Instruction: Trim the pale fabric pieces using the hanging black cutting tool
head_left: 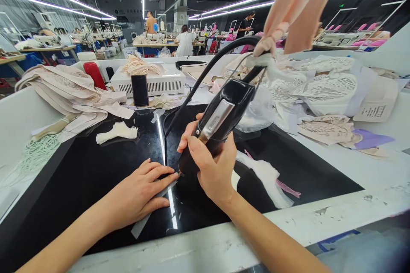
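My right hand is wrapped around a black corded hand tool with a silver lever on its side. The tool tilts with its lower end near the board, and a knotted strip of peach fabric is tied at its top by the cable. My left hand lies palm down with fingers stretched, pressing a narrow translucent strip onto the glossy black board. Its fingertips are close to the tool's lower end, and the strip is partly hidden under them.
White fabric scraps lie on the board, with another white piece at right. Behind stand a white vented box, a phone and a red thread cone. Beige fabric pieces pile left, lace cups right.
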Demonstrator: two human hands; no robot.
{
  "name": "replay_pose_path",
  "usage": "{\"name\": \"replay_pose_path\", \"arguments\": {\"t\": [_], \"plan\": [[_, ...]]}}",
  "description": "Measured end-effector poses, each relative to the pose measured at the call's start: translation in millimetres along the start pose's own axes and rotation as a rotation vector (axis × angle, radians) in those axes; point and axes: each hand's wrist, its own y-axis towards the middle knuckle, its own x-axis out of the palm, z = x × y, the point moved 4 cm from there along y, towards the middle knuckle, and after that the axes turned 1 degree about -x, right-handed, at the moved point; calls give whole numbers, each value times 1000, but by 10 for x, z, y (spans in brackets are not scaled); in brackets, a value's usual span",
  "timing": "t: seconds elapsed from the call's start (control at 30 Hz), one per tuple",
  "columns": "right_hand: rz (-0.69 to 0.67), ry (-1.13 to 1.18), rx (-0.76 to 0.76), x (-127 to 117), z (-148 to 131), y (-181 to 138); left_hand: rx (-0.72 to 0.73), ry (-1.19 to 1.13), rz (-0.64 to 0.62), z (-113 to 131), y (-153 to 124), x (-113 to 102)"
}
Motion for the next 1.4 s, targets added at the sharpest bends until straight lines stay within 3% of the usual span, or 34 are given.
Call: {"name": "replay_pose_path", "arguments": {"t": [0.43, 0.63, 0.77, 0.87, 0.97, 1.0, 1.03, 1.1, 1.17, 1.3, 1.4], "plan": [[-1, -73, 8, -13, 20, 3, -38, -72, -2, -17, -11, -13], [-51, -104, -39, -47, -49, 54, -267, -134, 204, -249, -203, -49], [-82, -219, -60, -72, -76, 101, -350, -200, 260, -314, -276, -27], [-34, -359, -186, -158, -170, 96, -387, -273, 279, -273, -256, -24], [162, -491, -499, -297, -385, -34, -408, -298, 301, -230, -219, -23], [159, -537, -598, -305, -442, -100, -411, -307, 308, -224, -211, -18], [75, -591, -671, -275, -471, -164, -412, -314, 317, -222, -205, -11], [-382, -728, -703, -98, -391, -297, -407, -323, 339, -225, -202, 7], [-684, -812, -671, 32, -223, -423, -399, -326, 361, -229, -205, 28], [-813, -971, -420, 107, 191, -449, -409, -323, 391, -228, -208, 50], [-858, -1025, -324, 82, 376, -421, -422, -327, 385, -212, -194, 43]]}}
